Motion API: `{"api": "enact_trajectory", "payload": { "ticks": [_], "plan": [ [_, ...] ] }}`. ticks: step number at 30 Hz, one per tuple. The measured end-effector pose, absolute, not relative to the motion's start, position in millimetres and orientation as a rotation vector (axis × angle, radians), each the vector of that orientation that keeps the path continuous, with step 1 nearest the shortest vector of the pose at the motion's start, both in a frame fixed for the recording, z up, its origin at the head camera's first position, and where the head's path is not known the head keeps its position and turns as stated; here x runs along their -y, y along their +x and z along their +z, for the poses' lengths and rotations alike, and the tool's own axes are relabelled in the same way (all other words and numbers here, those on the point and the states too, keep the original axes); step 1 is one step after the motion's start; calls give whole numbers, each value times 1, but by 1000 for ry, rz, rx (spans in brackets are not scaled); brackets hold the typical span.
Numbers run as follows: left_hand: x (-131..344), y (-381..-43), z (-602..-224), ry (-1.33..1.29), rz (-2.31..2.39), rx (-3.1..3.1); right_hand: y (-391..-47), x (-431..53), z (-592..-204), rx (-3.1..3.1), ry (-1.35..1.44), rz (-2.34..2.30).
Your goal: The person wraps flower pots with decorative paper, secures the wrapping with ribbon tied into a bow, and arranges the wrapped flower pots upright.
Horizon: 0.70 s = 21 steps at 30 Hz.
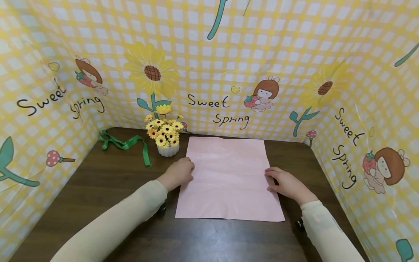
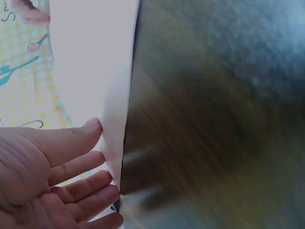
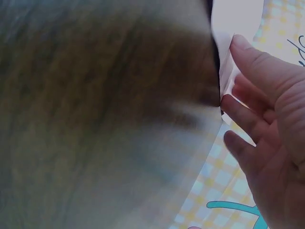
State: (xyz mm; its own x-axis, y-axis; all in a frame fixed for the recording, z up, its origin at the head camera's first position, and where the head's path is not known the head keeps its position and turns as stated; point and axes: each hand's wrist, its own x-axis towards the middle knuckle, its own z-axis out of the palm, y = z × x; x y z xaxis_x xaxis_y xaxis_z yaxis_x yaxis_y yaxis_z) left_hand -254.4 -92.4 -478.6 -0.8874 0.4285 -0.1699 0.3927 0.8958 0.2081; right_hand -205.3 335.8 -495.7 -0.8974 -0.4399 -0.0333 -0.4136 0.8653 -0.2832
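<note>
A pink sheet of paper [image 1: 229, 178] lies flat on the dark wooden table, lightly creased. My left hand [image 1: 178, 173] touches its left edge. In the left wrist view the thumb and fingers of that hand [image 2: 71, 176] are apart and fairly straight along the paper's edge [image 2: 114, 138]. On the opposite side my right hand [image 1: 289, 187] touches the right edge with its thumb and fingers spread. The right wrist view shows the right hand [image 3: 271, 105] with its thumb tip against the paper [image 3: 231, 28] and fingertips beside the edge.
A white pot [image 1: 168, 150] of yellow artificial flowers [image 1: 165, 129] stands behind my left hand. Further left a green ribbon [image 1: 124, 142] lies loosely on the dark table [image 1: 209, 240]. Yellow checked cloth [image 1: 209, 72] walls off the back and both sides.
</note>
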Motion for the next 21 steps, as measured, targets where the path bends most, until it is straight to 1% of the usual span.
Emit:
{"api": "enact_trajectory", "payload": {
  "ticks": [8, 21],
  "plan": [
    [100, -256, -483, 625, 325, -2843, -209, -336, -491, -2899, -689, -385],
    [122, -255, -490, 759, 454, -2681, -209, -332, -488, -2895, -689, -361]
  ]
}}
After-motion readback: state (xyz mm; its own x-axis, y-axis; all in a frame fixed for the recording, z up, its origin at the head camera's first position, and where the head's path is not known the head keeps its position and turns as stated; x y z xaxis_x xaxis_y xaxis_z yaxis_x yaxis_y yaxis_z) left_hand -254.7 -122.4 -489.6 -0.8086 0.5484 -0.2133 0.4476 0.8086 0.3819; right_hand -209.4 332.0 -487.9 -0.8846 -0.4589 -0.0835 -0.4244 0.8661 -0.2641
